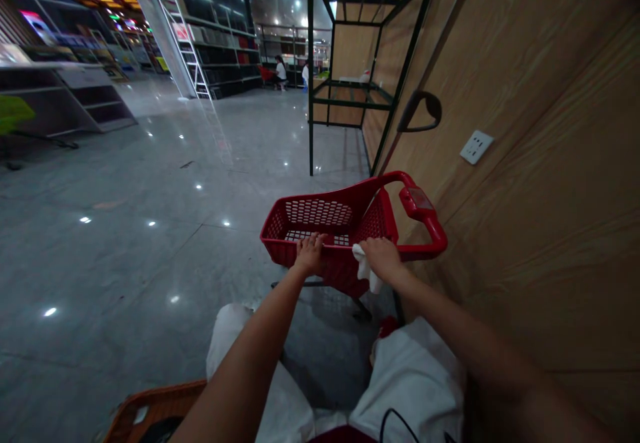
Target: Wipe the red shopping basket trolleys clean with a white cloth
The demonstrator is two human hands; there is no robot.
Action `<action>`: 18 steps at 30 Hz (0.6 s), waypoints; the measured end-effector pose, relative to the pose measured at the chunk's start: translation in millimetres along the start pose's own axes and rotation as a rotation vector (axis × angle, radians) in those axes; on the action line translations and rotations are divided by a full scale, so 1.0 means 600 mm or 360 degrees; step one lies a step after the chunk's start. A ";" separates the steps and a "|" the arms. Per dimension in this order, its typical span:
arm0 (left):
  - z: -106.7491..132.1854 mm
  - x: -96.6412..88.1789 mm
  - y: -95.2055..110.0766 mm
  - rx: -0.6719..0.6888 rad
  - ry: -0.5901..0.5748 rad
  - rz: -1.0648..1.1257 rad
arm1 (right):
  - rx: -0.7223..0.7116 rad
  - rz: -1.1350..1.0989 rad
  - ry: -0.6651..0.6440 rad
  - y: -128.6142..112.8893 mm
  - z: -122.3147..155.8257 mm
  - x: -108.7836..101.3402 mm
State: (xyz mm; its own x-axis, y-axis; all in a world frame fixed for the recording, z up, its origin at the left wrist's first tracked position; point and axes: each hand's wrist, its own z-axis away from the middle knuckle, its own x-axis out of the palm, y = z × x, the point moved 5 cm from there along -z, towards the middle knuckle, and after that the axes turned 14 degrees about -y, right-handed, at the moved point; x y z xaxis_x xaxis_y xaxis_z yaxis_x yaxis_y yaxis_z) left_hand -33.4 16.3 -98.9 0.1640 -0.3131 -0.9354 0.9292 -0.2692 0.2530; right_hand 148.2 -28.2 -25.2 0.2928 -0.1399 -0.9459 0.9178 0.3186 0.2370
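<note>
A red plastic shopping cart (325, 229) with a lattice basket stands just ahead of me, its curved handle (425, 219) at the far right end. My left hand (310, 254) lies over the basket's near rim, fingers curled across it. My right hand (383, 259) presses a crumpled white cloth (365, 268) against the same rim. The cloth hangs down the cart's outer side. Nothing shows inside the basket.
A wood-panelled wall (540, 183) with a white socket (476, 147) and a black hook (420, 111) runs close on the right. Ahead stands a dark metal shelf frame (350, 63). Polished grey floor (125, 229) spreads left. An orange basket (155, 413) sits low left; a person (280, 75) sits far off.
</note>
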 end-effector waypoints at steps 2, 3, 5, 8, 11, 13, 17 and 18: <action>0.000 0.004 0.004 -0.0001 0.0024 0.0010 | 0.0045 0.0041 0.0070 0.035 0.027 0.002; 0.000 0.006 0.007 -0.0003 0.0026 0.0015 | 0.0077 0.0051 0.0102 0.045 0.035 0.002; 0.000 0.009 0.014 -0.0003 0.0018 0.0026 | 0.0149 0.0051 0.0132 0.044 0.035 0.003; 0.000 0.011 0.026 -0.0022 -0.0001 0.0037 | 0.0136 0.0000 0.0105 -0.005 0.001 0.005; -0.001 0.013 0.030 -0.0054 -0.0006 0.0041 | 0.0015 -0.0103 0.0071 -0.080 -0.051 0.007; -0.002 0.014 0.030 -0.0063 0.0003 0.0037 | -0.0015 -0.0166 0.0065 -0.117 -0.080 0.008; 0.001 0.011 0.027 -0.0014 0.0037 0.0006 | -0.0043 -0.0203 0.0031 -0.126 -0.096 0.008; 0.004 0.009 0.026 0.0025 0.0034 -0.0014 | -0.0052 -0.0195 0.0020 -0.114 -0.089 0.009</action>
State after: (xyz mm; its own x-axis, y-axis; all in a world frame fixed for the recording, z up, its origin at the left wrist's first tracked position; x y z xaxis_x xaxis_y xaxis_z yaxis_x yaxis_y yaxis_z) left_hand -19.1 8.0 -99.5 0.1629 -0.2910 -0.9428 0.9254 -0.2864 0.2482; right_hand 72.8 -0.6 -58.2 0.1754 -0.1679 -0.9701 0.9372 0.3303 0.1123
